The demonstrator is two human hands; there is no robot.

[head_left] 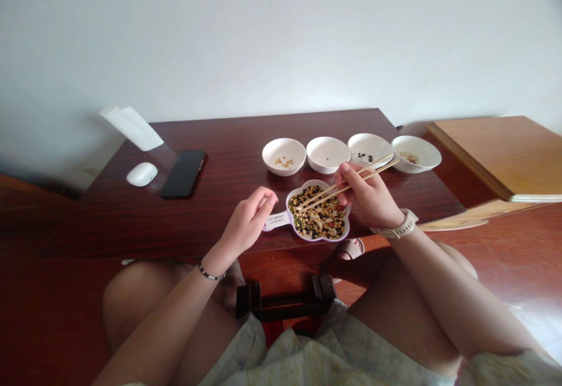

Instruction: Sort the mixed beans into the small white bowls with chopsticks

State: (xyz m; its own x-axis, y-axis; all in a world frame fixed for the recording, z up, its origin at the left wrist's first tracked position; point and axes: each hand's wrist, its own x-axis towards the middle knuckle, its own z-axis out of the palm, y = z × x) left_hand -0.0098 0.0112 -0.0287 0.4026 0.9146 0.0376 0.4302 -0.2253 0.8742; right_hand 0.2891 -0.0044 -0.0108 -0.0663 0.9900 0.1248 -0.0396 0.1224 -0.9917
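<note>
My right hand (369,193) is closed around a pair of wooden chopsticks (333,195). Their tips reach into the left side of a white, purple-edged, flower-shaped dish (350,222). Mixed beans and nuts (322,216) fill this dish, in black, yellow and green with a few red and pale pieces. Its short labelled handle (276,221) points left. Beside that handle, my left hand (248,219) has its fingers curled and closed; whatever they may hold is hidden.
Behind the dish stand white bowls: one with yellowish pieces (284,149), one with a tiny speck (328,151), one with black beans (369,143), one with pale pieces (421,160). A phone (183,173), white case (141,174) and tissue (134,128) lie left.
</note>
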